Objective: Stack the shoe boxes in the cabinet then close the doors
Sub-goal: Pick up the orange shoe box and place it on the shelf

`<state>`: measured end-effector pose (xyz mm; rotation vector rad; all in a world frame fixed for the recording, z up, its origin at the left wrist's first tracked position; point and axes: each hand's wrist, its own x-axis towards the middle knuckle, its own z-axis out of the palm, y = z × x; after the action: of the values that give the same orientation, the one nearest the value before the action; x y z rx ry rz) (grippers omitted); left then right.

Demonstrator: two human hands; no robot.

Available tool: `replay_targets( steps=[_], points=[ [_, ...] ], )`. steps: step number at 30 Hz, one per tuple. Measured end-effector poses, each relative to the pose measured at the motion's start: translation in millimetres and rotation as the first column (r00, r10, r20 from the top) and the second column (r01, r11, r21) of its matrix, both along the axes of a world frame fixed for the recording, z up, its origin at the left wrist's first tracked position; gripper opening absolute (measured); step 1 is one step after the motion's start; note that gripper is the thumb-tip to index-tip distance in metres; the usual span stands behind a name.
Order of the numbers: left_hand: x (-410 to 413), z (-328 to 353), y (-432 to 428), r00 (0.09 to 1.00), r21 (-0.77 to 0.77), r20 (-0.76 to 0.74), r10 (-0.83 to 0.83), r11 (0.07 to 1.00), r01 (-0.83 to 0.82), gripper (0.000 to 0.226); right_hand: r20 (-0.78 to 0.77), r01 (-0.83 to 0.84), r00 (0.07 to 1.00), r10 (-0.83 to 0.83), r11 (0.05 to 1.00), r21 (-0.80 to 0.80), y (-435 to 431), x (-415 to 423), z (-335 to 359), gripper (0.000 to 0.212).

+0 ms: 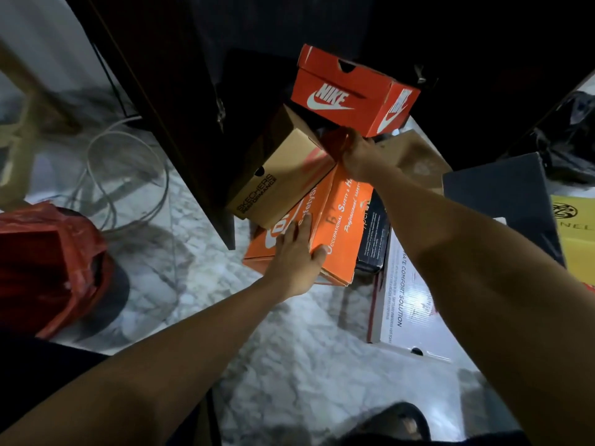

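Oddly, my right hand (pixel 357 156) hides its fingers behind the orange cardboard shoe box (pixel 341 220), grip unclear; my left hand (pixel 296 255) lies flat, fingers straight, on its lid.

Head-worn wide-angle camera looks forward and down, close over the left hand (pixel 294 255) and right hand (pixel 359 156), onto shoe boxes (pixel 341 217) on the floor (pixel 289 365); cabinet (pixel 180 91) interior seemingly too dark to read.
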<state>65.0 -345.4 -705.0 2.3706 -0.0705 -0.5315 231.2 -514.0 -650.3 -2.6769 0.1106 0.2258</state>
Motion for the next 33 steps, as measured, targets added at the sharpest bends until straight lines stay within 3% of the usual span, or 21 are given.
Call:
replay_targets(
  steps=[2,5,8,17,21,27,33],
  points=[
    [0,-2,-1,1.000,-0.009,-0.009,0.008,1.000,-0.008,0.075,-0.009,-0.087,0.996,0.087,0.995,-0.044,-1,-3,4,0.047],
    [-2,-4,-2,1.000,-0.010,-0.005,0.008,1.000,-0.008,0.073,0.097,-0.199,0.977,0.192,0.978,0.059,-1,-6,3,0.045],
    [-5,-6,2,1.000,-0.015,0.014,-0.003,1.000,0.004,0.072,0.018,-0.032,0.999,0.029,0.987,0.158,-3,-1,2,0.043],
    [-32,-9,16,0.996,-0.004,0.068,-0.049,0.999,0.050,0.072,-0.043,0.055,0.998,-0.050,0.990,0.131,-11,-17,-9,0.067],
    [-46,-13,24,0.993,-0.016,0.097,-0.069,0.997,0.070,0.074,-0.021,0.083,0.996,-0.081,0.990,0.114,-13,-32,-1,0.088],
    [-72,-24,37,0.984,0.027,0.079,-0.159,0.987,0.157,0.078,-0.066,0.157,0.986,-0.150,0.981,0.115,-20,-64,7,0.087],
    [-96,-49,57,0.991,0.056,0.042,-0.125,0.991,0.122,0.095,-0.088,0.310,0.951,-0.297,0.915,0.257,-23,-120,-8,0.091]
  ],
)
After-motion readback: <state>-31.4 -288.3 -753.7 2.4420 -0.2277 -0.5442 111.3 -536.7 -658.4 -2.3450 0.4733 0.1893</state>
